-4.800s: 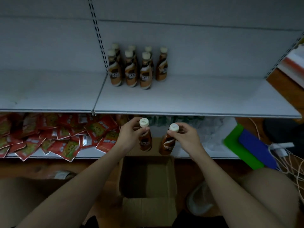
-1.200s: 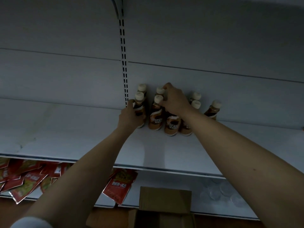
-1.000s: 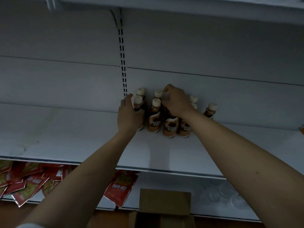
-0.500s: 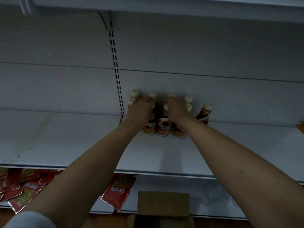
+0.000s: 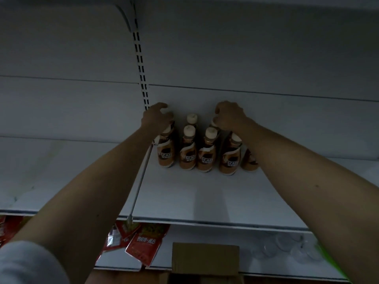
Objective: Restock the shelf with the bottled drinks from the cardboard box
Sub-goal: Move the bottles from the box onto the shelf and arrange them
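Several brown coffee bottles (image 5: 206, 152) with cream caps stand in two rows at the back of the white shelf (image 5: 194, 199). My left hand (image 5: 158, 119) curls over the cap of the back bottle at the left end of the group. My right hand (image 5: 230, 115) curls around the cap of a back bottle (image 5: 214, 121) toward the right end. My right forearm hides most of the rightmost bottle (image 5: 249, 160). The cardboard box (image 5: 205, 260) shows at the bottom, under the lower shelf edge; its inside is out of view.
A slotted upright rail (image 5: 141, 66) runs up the back wall just left of the bottles. Another shelf hangs overhead. On the lower shelf lie red snack packets (image 5: 143, 245) at the left and clear plastic cups (image 5: 287, 245) at the right.
Both hands carried bottles up from the box to the shelf. In the last half second they moved apart from the middle bottles to the outer ends of the group.
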A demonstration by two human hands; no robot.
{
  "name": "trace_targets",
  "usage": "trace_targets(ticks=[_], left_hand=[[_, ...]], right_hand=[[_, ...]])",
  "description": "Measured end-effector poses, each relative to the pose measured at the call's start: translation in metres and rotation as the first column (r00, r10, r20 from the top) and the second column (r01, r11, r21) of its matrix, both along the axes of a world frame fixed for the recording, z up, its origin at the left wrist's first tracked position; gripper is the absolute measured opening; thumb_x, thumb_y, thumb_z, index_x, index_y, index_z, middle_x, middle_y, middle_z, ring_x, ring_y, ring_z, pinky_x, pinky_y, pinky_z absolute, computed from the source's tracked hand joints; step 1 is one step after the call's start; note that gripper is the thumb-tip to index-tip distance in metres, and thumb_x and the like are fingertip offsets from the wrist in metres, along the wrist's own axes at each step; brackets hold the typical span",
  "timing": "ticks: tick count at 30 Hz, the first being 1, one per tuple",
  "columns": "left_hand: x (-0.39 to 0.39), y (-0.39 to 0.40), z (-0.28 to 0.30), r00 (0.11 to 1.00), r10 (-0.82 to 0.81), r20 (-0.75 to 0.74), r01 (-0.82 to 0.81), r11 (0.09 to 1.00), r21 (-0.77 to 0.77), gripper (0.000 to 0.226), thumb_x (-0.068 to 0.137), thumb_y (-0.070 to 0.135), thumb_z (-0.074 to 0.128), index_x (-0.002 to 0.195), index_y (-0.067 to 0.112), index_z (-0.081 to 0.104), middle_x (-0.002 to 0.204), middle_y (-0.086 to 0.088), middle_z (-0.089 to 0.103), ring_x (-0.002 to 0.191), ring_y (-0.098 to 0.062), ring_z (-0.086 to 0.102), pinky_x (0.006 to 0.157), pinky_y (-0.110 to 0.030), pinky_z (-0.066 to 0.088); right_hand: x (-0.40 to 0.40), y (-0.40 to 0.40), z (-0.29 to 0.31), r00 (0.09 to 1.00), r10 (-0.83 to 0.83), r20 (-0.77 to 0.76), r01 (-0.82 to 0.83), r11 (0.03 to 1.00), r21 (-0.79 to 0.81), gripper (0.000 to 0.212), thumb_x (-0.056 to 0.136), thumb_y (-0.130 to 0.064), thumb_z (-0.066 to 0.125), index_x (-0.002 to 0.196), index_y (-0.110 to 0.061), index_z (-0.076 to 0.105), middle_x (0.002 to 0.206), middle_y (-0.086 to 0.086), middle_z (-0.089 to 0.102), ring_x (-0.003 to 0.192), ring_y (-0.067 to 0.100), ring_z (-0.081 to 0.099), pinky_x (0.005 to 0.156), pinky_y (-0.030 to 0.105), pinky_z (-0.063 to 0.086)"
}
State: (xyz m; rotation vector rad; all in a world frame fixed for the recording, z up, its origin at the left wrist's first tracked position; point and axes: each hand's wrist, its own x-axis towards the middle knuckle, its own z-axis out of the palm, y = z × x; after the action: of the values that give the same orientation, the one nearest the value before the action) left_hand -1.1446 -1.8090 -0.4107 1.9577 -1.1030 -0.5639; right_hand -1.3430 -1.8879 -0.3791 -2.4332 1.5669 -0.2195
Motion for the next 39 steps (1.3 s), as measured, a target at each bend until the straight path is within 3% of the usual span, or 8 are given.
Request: trace_targets(ticks=[8,10,14,17,21,24,28,39], left_hand=[[0.004,-0.016,-0.008,0.995,-0.010,0.096,0.008,1.000,0.029,0.038,0.087,0.028,0.067,0.123,0.018,0.062,0.126,-0.014,0.061,0.109,-0.032,0.060,0.088,-0.034,0.050],[0.003,-0.018,-0.008,0.994,-0.015,0.109,0.012,1.000,0.022,0.037,0.087,0.028,0.067,0.122,0.017,0.062,0.126,-0.014,0.061,0.109,-0.031,0.060,0.086,-0.032,0.048],[0.002,-0.018,-0.007,0.993,0.003,0.120,-0.008,0.999,0.041,0.039,0.087,0.029,0.067,0.123,0.017,0.061,0.127,-0.016,0.059,0.109,-0.032,0.060,0.081,-0.030,0.047],[0.001,-0.015,-0.006,0.993,-0.007,0.121,0.000,0.998,0.057,0.041,0.089,0.032,0.063,0.128,0.017,0.057,0.127,-0.017,0.059,0.109,-0.033,0.060,0.079,-0.029,0.045],[-0.016,-0.001,0.000,0.967,0.005,0.253,0.016,0.996,-0.083,0.041,0.095,0.028,0.053,0.134,0.014,0.050,0.125,-0.012,0.059,0.110,-0.030,0.058,0.080,-0.030,0.043],[-0.043,0.011,0.004,0.889,-0.006,0.458,0.157,0.943,-0.294,0.030,0.094,0.023,0.051,0.120,0.010,0.061,0.117,-0.014,0.064,0.107,-0.031,0.057,0.080,-0.030,0.042],[-0.087,0.018,-0.008,0.722,-0.294,0.627,0.506,0.841,-0.189,0.023,0.089,0.024,0.056,0.107,0.013,0.064,0.102,-0.010,0.068,0.093,-0.030,0.059,0.080,-0.040,0.048],[-0.130,0.018,-0.032,0.650,-0.312,0.694,0.472,0.880,-0.047,0.052,0.076,0.030,0.071,0.123,0.011,0.059,0.117,-0.012,0.064,0.109,-0.034,0.055,0.091,-0.041,0.043]], right_hand=[[0.013,-0.013,-0.013,0.999,-0.002,0.054,-0.004,0.995,0.101,0.008,0.085,-0.008,0.067,0.080,-0.004,0.063,0.083,0.014,0.060,0.077,0.026,0.058,0.064,0.028,0.045],[0.019,-0.015,-0.016,0.998,0.000,0.068,-0.007,0.995,0.102,0.036,0.081,-0.007,0.071,0.058,-0.015,0.044,0.067,0.007,0.047,0.065,0.021,0.049,0.054,0.026,0.037],[0.024,-0.014,-0.020,0.992,0.015,0.122,-0.027,0.995,0.092,0.005,0.084,-0.007,0.066,0.081,-0.004,0.064,0.084,0.012,0.061,0.089,0.029,0.061,0.068,0.029,0.047],[0.016,-0.011,-0.013,0.996,0.047,0.081,-0.055,0.994,0.096,0.011,0.087,-0.015,0.066,0.085,-0.006,0.060,0.087,0.011,0.060,0.095,0.029,0.059,0.062,0.028,0.046],[-0.013,-0.001,0.014,0.988,0.021,0.156,-0.013,0.999,-0.053,0.034,0.094,-0.022,0.054,0.119,0.001,0.057,0.125,0.020,0.057,0.114,0.035,0.055,0.092,0.038,0.047],[-0.046,0.007,0.022,0.991,0.010,0.131,0.001,0.996,-0.086,0.027,0.092,-0.014,0.054,0.109,0.004,0.063,0.116,0.020,0.064,0.104,0.034,0.061,0.088,0.037,0.051],[-0.073,0.030,-0.002,0.994,0.107,0.022,-0.109,0.991,0.080,0.029,0.086,-0.016,0.063,0.112,-0.002,0.063,0.120,0.015,0.062,0.109,0.033,0.059,0.091,0.039,0.050],[-0.065,0.048,-0.018,0.968,0.140,0.206,-0.133,0.990,-0.050,0.019,0.084,-0.012,0.062,0.100,-0.002,0.067,0.109,0.022,0.065,0.101,0.037,0.062,0.074,0.034,0.044]])
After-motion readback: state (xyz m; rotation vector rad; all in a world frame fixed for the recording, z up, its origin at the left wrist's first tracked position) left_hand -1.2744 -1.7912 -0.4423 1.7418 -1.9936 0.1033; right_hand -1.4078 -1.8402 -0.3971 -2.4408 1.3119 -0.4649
